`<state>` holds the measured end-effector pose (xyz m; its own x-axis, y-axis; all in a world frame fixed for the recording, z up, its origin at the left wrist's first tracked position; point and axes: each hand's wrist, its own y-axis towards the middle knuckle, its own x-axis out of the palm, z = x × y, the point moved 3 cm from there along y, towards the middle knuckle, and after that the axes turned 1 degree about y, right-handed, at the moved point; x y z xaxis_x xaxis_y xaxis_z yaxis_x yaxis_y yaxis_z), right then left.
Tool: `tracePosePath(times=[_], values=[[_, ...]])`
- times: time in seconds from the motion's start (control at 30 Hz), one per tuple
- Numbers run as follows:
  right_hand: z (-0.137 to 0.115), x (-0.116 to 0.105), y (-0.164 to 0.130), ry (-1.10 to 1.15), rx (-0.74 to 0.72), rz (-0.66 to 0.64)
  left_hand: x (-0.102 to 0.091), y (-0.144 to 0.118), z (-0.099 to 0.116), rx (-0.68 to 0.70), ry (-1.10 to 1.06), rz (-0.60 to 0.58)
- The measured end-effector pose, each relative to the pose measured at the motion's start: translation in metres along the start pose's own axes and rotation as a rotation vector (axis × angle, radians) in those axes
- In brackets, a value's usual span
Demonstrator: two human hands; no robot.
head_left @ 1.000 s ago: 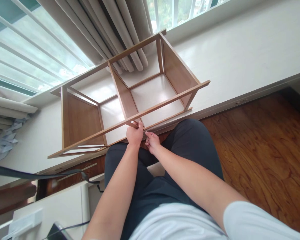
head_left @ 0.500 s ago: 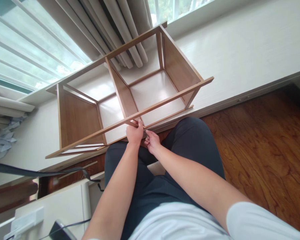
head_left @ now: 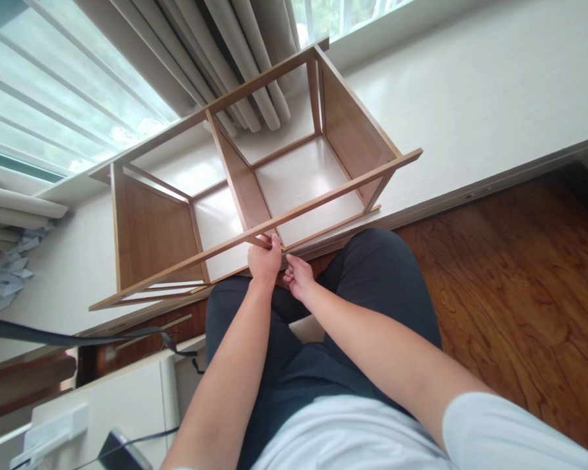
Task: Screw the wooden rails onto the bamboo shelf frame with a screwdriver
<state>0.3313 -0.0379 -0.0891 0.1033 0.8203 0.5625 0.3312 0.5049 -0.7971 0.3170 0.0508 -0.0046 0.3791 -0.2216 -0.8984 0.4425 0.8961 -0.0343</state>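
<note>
A brown wooden shelf frame [head_left: 323, 209] lies on its side on the pale ledge, with a board at each end and one across the middle. My left hand [head_left: 265, 260] is closed around the crosspiece by the middle shelf board [head_left: 242, 171], near the side closest to me. Just to its right, my right hand [head_left: 298, 274] is held close below the frame's lower rail, fingers curled in a pinch. What its fingertips hold, if anything, is too small to make out.
The pale ledge [head_left: 470, 111] runs under a barred window [head_left: 63, 85] and grey curtains [head_left: 186, 46]. Crumpled paper [head_left: 10, 277] lies at far left. A black strap [head_left: 78, 338] crosses above a white surface [head_left: 112, 391] holding a dark device [head_left: 122, 450]. Wooden floor [head_left: 509, 274] is at right.
The frame's right end has shifted very slightly outward in view. Both hands keep practically the same place and grip.
</note>
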Motion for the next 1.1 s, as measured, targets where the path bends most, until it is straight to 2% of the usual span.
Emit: tracePosePath(times=[0.37,1.1], values=[[0.002,0.006,0.003,-0.007,0.019,-0.013,-0.002,0.000,0.002,-0.039,0.021,-0.005],[-0.004,0.001,0.011,-0.196,-0.053,-0.010,-0.006,0.000,0.003,-0.043,0.076,-0.049]])
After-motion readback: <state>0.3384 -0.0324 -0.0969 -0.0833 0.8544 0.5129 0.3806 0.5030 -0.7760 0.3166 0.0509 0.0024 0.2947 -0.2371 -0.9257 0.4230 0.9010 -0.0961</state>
